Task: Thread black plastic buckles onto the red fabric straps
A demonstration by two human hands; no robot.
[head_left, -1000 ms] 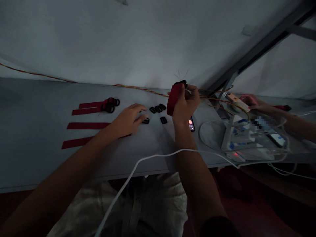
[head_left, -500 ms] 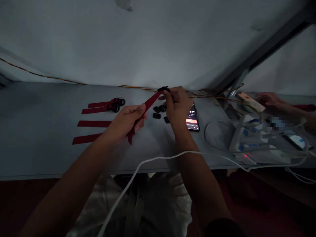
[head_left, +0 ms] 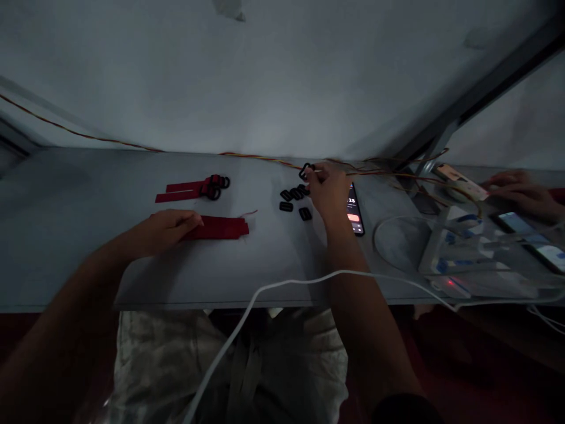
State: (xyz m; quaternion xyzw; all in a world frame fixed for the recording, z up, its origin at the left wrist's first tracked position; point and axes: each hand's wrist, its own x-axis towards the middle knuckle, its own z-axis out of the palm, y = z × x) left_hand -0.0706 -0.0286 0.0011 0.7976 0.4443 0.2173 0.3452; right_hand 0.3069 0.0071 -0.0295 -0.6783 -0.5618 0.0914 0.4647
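My left hand (head_left: 170,228) is closed over a few red webbing straps (head_left: 216,228), which lie close together with their cut ends pointing right and a loose thread at the tip. My right hand (head_left: 329,184) pinches a black buckle (head_left: 304,171) between thumb and fingertips, just above the table at the back; part of the buckle is covered by the fingers. Several loose black slide buckles (head_left: 286,206) lie below and left of the right hand. Beyond my left hand rest red straps fitted with black rings (head_left: 213,187).
A lit phone (head_left: 354,212) lies right of my right hand. A white cable (head_left: 309,281) crosses before me. Twisted wires (head_left: 256,156) run along the wall. At right are a clear box with blue connectors (head_left: 459,265), more phones and another person's hands (head_left: 521,191).
My hands have moved apart and the strap no longer stretches between them. The left has gone left and down onto the loose straps; the right stays near the back with a black buckle.
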